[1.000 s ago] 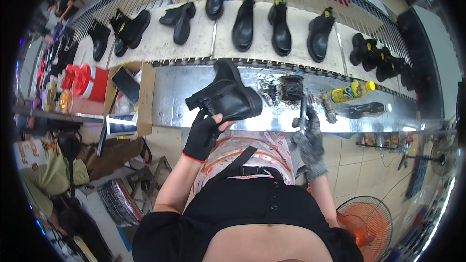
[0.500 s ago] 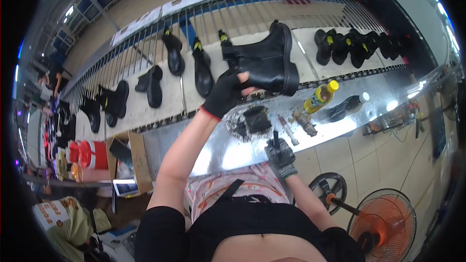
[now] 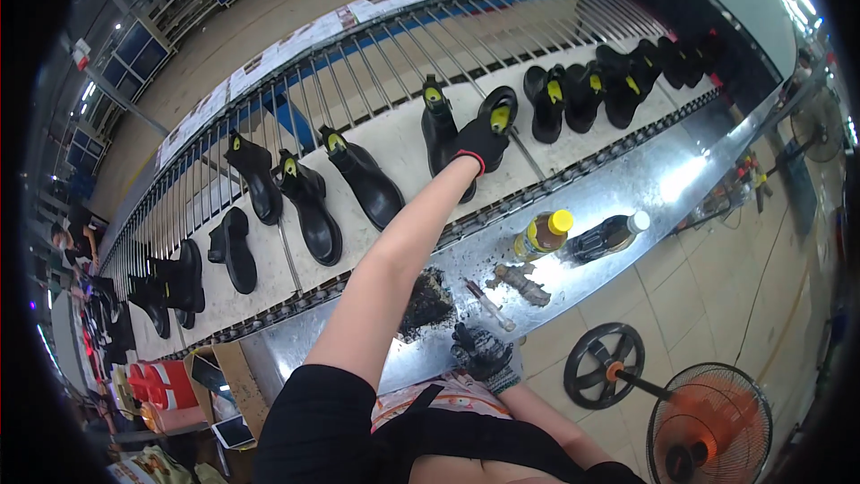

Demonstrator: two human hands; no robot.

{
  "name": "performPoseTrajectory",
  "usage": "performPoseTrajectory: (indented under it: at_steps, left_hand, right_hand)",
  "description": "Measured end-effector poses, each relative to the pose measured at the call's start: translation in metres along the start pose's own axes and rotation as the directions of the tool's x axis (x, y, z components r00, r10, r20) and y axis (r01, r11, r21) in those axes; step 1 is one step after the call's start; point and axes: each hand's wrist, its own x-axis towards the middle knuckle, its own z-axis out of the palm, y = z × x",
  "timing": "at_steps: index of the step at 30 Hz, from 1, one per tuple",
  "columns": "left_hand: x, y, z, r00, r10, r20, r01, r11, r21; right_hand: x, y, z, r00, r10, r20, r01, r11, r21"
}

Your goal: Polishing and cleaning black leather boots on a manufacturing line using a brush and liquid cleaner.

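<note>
Swung outward with the left hand [image 3: 484, 138] since the earlier frame, taking the held boot [image 3: 500, 113] farther over the conveyor [image 3: 391, 139] and turning its open top, lined yellow-green, into sight. Now at one o'clock, between a standing boot [image 3: 436, 125] and a close cluster of boots [image 3: 580, 106]. Gripping with black-gloved fingers closed around the held boot; cannot tell about contact between sole and conveyor. Staying back toward half past five with the grey-and-black gloved right hand [image 3: 486, 358], at the near edge of the tabletop [image 3: 645, 184], fingers partly curled; cannot tell about anything held there. On the tabletop, with a sooty black block [image 3: 428, 300] at six o'clock, a slim tool [image 3: 489, 306] at five, a brownish lump [image 3: 522, 284] at four, and a yellow-capped bottle [image 3: 542, 235] beside a white-capped dark bottle [image 3: 607, 238] past three.
</note>
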Motion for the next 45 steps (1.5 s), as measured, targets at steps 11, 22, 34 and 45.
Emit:
performPoseTrajectory:
  at_steps: [11, 22, 34, 45]
  left_hand:
    - [0.018, -0.085, 0.026, 0.764, -0.493, -0.416, 0.364, 0.862, -0.352]
    - [-0.123, -0.087, -0.082, 0.96, -0.265, 0.095, 0.068, -0.108, -0.992]
    - [-0.462, -0.131, -0.115, 0.679, -0.635, -0.368, -0.012, 0.491, -0.871]
    - [-0.509, -0.201, -0.098, 0.67, -0.58, -0.462, -0.118, 0.532, -0.839]
  right_hand:
    - [-0.003, 0.006, 0.005, 0.997, 0.048, 0.063, -0.058, 0.984, 0.17]
    - [-0.009, 0.014, 0.022, 0.999, 0.033, -0.017, -0.031, 0.992, 0.119]
    - [-0.007, 0.014, 0.031, 0.997, 0.042, -0.062, -0.051, 0.986, -0.156]
    - [-0.001, -0.055, 0.009, 0.959, -0.24, -0.15, 0.18, 0.927, -0.329]
